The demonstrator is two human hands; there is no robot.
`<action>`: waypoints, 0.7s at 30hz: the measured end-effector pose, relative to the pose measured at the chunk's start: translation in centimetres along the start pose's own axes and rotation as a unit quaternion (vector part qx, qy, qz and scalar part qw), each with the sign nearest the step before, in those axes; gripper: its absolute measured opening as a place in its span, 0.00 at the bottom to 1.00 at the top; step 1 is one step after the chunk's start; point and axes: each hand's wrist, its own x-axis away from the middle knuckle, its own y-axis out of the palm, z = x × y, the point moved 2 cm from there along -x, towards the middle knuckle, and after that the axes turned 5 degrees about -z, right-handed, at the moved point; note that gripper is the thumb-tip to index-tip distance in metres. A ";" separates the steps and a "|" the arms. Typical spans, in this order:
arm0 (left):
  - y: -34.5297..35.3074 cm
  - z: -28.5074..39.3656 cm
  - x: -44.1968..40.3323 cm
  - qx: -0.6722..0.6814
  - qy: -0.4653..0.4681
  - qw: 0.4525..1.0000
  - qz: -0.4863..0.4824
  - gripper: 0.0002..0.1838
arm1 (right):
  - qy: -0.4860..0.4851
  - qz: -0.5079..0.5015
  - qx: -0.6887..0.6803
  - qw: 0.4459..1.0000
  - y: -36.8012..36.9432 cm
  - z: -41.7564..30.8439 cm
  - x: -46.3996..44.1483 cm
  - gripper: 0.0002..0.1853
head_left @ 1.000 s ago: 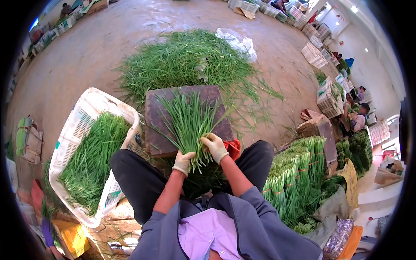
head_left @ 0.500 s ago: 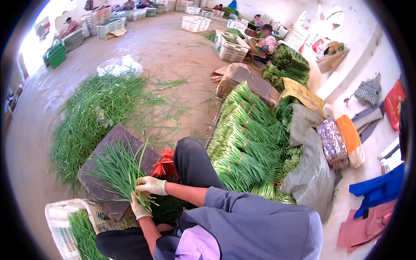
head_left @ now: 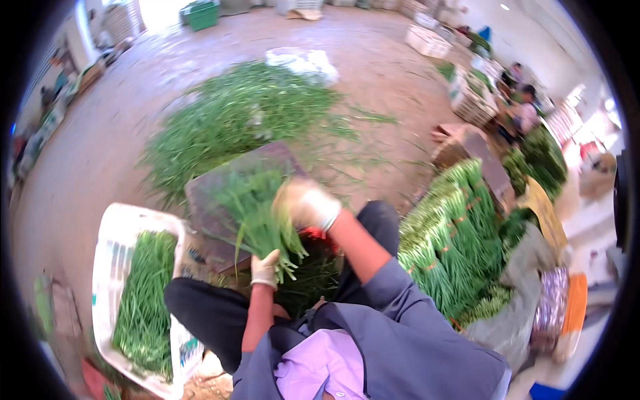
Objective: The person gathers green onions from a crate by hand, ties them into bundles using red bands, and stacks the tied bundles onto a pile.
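Observation:
My left hand point(head_left: 265, 269), in a pale glove, is closed around the lower stems of a bunch of green chives point(head_left: 257, 210). The bunch's leaves spread over a dark board point(head_left: 200, 200) in front of my knees. At the bunch's right side is my right hand point(head_left: 310, 202), gloved too; motion blurs its fingers, so its grip is unclear. Something red point(head_left: 320, 237), partly hidden, shows below the right wrist. Beyond the board lies a big loose heap of chives point(head_left: 233, 110).
To my left stands a white plastic basket point(head_left: 101, 287) holding chives. Bundles tied with orange bands point(head_left: 460, 233) are stacked on my right, beside a grey sheet point(head_left: 517, 293). A white plastic bag point(head_left: 307, 63) lies behind the heap. Another person point(head_left: 523, 113) sits at the far right.
My view has swung left, bringing the white basket fully into sight. My right hand has shifted from the stem ends up along the bunch's right side and now blurs; the left still holds the stems.

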 end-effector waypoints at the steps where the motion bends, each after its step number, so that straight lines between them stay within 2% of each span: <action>1: 0.0 0.0 0.0 0.018 -0.004 1.000 0.001 0.32 | -0.076 0.138 -0.404 0.901 -4.7 1.5 -1.1 0.20; 2: 0.1 0.0 -0.1 0.038 -0.009 0.999 -0.004 0.34 | -0.150 0.271 -0.434 0.846 -4.1 -1.9 -1.4 0.24; 3: 0.1 0.0 0.0 0.037 -0.008 0.999 0.002 0.35 | -0.167 0.333 -0.406 0.835 -5.1 -1.6 -1.9 0.24; 4: 0.0 -0.1 -0.1 0.036 -0.009 0.999 0.005 0.35 | -0.162 0.326 -0.405 0.839 -5.9 0.2 -2.9 0.24; 5: -0.1 -0.2 -0.2 0.044 -0.004 0.999 0.002 0.35 | -0.016 0.370 -0.243 0.897 -6.9 3.0 -3.5 0.23; 6: -0.4 -0.7 -0.5 0.042 -0.002 0.999 0.004 0.37 | 0.130 0.396 -0.067 0.907 -7.5 5.3 -3.9 0.23; 8: -1.1 -1.6 -1.0 0.043 0.005 0.999 0.002 0.38 | 0.169 0.235 0.006 0.957 -6.6 8.1 -5.8 0.23; 9: -0.8 -1.4 -0.6 0.051 -0.010 0.999 0.009 0.36 | 0.171 0.274 0.023 0.946 -4.4 7.9 -7.1 0.14; 10: -0.9 -1.5 -0.6 0.043 -0.008 0.999 0.017 0.35 | 0.188 0.239 0.068 0.950 -4.7 9.3 -8.7 0.17; 12: -0.9 -1.5 -0.5 0.039 -0.015 0.999 0.020 0.35 | 0.207 0.238 0.282 0.906 -4.5 10.5 -10.9 0.21; 13: -0.9 -1.3 -0.4 0.013 -0.011 1.000 0.024 0.34 | 0.197 0.233 0.409 0.860 -5.3 11.8 -12.4 0.26; 14: -0.9 -1.3 -0.4 0.009 -0.008 1.000 0.025 0.34 | 0.198 0.228 0.410 0.861 -6.3 13.1 -13.2 0.26; 16: -0.6 -1.0 -0.3 0.019 -0.004 0.999 0.029 0.34 | 0.176 0.194 0.562 0.785 -5.7 13.0 -14.4 0.27; 17: -0.5 -1.0 -0.3 0.025 -0.006 0.999 0.029 0.34 | 0.211 0.150 0.566 0.783 -6.0 12.8 -14.8 0.25; 18: -0.6 -1.3 -0.4 0.020 -0.007 0.999 0.036 0.33 | 0.204 0.168 0.548 0.794 -6.2 12.8 -14.8 0.21; 21: -0.4 -1.2 -0.6 0.049 -0.022 0.996 0.070 0.28 | 0.130 0.192 0.488 0.842 -3.8 9.6 -13.2 0.16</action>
